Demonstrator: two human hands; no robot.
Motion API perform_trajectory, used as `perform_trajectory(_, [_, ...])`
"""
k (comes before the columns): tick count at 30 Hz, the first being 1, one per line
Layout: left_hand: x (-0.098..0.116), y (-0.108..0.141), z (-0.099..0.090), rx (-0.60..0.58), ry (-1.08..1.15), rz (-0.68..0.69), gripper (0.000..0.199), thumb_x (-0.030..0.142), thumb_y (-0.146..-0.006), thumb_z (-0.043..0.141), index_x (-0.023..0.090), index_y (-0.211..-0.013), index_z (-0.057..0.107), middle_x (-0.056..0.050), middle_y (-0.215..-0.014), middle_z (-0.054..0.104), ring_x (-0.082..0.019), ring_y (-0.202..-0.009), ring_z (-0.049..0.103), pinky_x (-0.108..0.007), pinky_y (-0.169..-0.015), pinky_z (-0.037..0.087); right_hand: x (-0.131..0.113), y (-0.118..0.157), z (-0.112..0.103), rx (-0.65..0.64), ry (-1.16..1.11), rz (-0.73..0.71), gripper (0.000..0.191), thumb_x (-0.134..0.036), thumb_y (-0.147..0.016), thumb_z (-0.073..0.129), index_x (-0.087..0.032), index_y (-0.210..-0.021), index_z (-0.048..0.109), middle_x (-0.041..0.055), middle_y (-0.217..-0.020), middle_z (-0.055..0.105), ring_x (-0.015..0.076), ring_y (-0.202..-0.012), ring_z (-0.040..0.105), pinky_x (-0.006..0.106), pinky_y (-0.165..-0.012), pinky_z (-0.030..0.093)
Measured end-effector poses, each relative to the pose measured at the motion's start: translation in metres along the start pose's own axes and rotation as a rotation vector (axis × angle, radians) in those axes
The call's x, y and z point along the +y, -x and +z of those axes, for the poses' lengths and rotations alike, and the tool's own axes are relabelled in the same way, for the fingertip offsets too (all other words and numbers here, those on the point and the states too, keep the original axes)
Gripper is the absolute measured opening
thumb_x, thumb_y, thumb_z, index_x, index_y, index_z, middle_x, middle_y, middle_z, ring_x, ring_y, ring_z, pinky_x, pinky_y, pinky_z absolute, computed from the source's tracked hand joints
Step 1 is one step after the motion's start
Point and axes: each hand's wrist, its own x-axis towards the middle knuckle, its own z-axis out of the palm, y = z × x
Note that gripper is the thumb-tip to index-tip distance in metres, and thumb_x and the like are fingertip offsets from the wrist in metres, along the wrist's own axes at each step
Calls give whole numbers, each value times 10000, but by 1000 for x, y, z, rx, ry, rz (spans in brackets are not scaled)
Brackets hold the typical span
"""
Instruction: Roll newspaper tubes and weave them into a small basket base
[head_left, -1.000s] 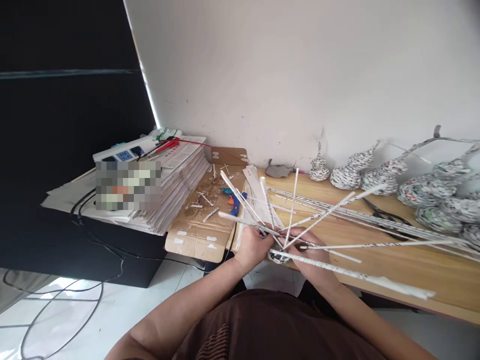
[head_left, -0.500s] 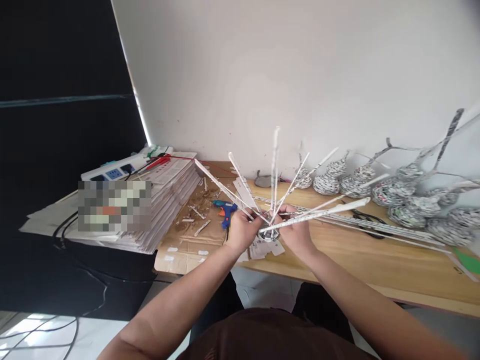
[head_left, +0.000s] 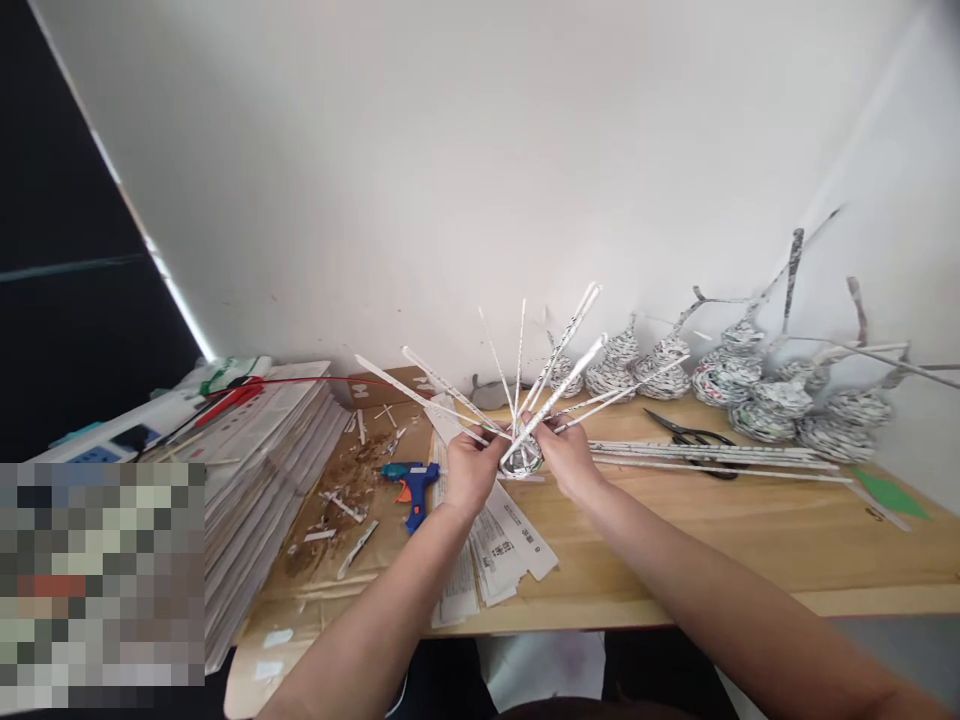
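Note:
A small round base woven from rolled newsprint is held just over the table, with several long white paper tubes fanning up and outward from it. On its left side my left hand pinches the weave and tube ends. My right hand grips the opposite side, fingers closed round the tubes. The fingertips of both hands are partly hidden behind the tubes. Printed paper strips lie beneath and in front of the base.
A blue glue gun lies on scrap-strewn cardboard at left, beside a tall paper stack. Loose paper tubes and black scissors lie at right. Several woven gourd shapes stand along the wall, near a green piece.
The view has shifted, bringing the table closer. The woven base has turned, so the tubes point in different directions. Both hands still hold it.

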Motion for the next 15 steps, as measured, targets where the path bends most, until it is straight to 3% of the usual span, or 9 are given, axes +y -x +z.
perform_trajectory(5, [-10,-10,1,-22,-72,31,188,262,-687,683,145,-826,734,-44,-767,741,-173,-676,675,-257,-637,522,7,-5,-1,29,-83,116,312,-441,-652,721,-182,-606,553,-17,-513,571,125,-464,516,233,-443,403])
perform_trajectory(10, [-19,-11,-2,-52,-169,109,144,263,-746,653,163,-820,727,-50,-808,749,-188,-758,686,-278,-725,534,16,-6,-6,-36,-49,97,262,-376,-687,693,-179,-575,561,-14,-531,583,125,-507,526,238,-499,417])
perform_trajectory(15, [-23,-13,-10,25,-263,165,130,256,-742,660,161,-797,730,-63,-822,751,-207,-797,688,-306,-776,536,23,0,-6,-101,-41,139,167,-334,-693,689,-174,-678,643,0,-636,652,149,-599,600,258,-571,470])
